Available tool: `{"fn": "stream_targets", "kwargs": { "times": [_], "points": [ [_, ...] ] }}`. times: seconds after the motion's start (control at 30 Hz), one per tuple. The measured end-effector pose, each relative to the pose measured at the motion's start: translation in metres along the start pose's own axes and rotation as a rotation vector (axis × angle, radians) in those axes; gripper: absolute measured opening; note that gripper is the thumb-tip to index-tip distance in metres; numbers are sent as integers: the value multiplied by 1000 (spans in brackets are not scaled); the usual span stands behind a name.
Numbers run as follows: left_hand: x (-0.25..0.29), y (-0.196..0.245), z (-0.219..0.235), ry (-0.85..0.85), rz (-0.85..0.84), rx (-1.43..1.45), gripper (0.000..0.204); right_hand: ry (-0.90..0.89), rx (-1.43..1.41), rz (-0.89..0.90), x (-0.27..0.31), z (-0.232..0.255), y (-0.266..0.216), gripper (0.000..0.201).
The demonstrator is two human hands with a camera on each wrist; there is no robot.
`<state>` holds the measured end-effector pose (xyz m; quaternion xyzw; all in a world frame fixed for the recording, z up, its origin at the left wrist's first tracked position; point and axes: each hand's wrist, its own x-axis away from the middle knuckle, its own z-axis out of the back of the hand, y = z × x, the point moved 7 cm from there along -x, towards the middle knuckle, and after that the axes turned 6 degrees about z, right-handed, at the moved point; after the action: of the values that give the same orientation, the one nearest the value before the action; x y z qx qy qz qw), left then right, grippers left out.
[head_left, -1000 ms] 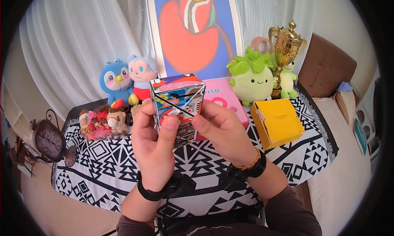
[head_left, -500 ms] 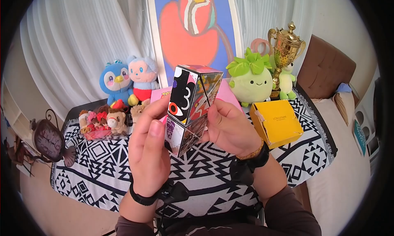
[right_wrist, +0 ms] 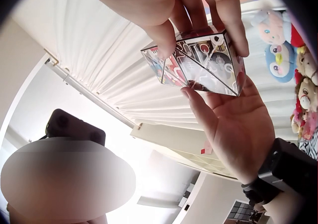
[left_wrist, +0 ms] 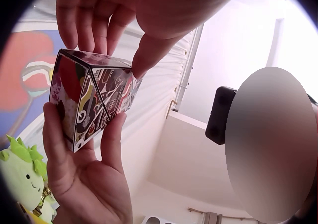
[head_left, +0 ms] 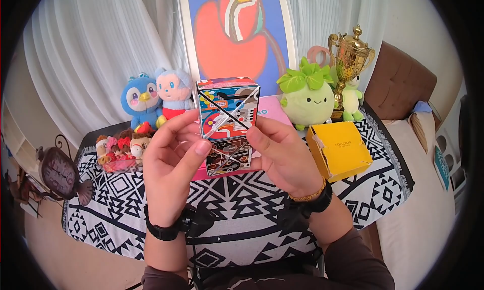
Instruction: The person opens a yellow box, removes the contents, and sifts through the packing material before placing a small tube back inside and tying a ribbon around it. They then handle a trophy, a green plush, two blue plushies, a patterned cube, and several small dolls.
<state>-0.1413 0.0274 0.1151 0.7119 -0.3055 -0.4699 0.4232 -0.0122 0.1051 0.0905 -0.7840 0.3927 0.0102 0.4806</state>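
A picture-covered folding puzzle cube (head_left: 229, 111) is held up in front of me, above the table. Its wider upper block carries bright cartoon pictures and diagonal seams, and a narrower, darker block sits below. My left hand (head_left: 169, 164) pinches its left side, thumb near the joint between the blocks. On the other side my right hand (head_left: 285, 159) grips it, thumb on the front near the right edge and fingers partly hidden behind. In the left wrist view, a seam cuts slantwise across the puzzle cube's (left_wrist: 97, 92) printed face. Both hands' fingertips touch the puzzle cube (right_wrist: 203, 65) in the right wrist view.
Behind the hands lies a pink box (head_left: 275, 111) on the patterned cloth (head_left: 242, 209). A yellow box (head_left: 343, 151), green plush (head_left: 307, 101) and gold trophy (head_left: 350, 63) stand right. Blue penguin plush (head_left: 141, 101) and small dolls (head_left: 121, 151) are left; a painting (head_left: 237, 48) stands behind.
The puzzle cube swung to show a black side with an eye, then back to its colourful front, now with the lower block more visible. My left hand has shifted left.
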Motion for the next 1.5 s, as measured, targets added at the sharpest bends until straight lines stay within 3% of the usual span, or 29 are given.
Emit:
{"fn": "stream_targets", "kwargs": {
  "times": [0.13, 0.23, 0.3, 0.4, 0.63, 0.9, 1.33, 1.4, 1.5],
  "points": [
    [-1, -5, 3, -6, 27, -13, 38, 53, 79, 30, -1, 7, 0, 44],
    [-1, -8, 10, 17, 35, -31, 35, 99, 289, 11, 0, 13, -3, 47],
    [-2, -11, 15, 41, 42, -33, 33, 8, 487, 213, 0, 1, -14, 51],
    [-5, -8, 23, 26, -4, -120, 26, 35, 610, 239, -2, 8, -17, 55],
    [-9, 5, 23, 41, 13, -55, 23, 129, 555, 241, 2, 8, -32, 56],
    [-12, 1, 33, -28, -1, -108, 33, 42, 905, 533, 6, 0, -54, 58],
    [-12, -5, 26, -115, 44, -139, 36, 17, 874, 692, 17, -12, -59, 50],
    [-10, -2, 21, -117, 23, -158, 36, -33, 970, 719, 17, -15, -57, 50],
    [-9, 0, 18, -121, 3, -176, 37, -90, 985, 655, 15, -14, -56, 58]
  ]
}}
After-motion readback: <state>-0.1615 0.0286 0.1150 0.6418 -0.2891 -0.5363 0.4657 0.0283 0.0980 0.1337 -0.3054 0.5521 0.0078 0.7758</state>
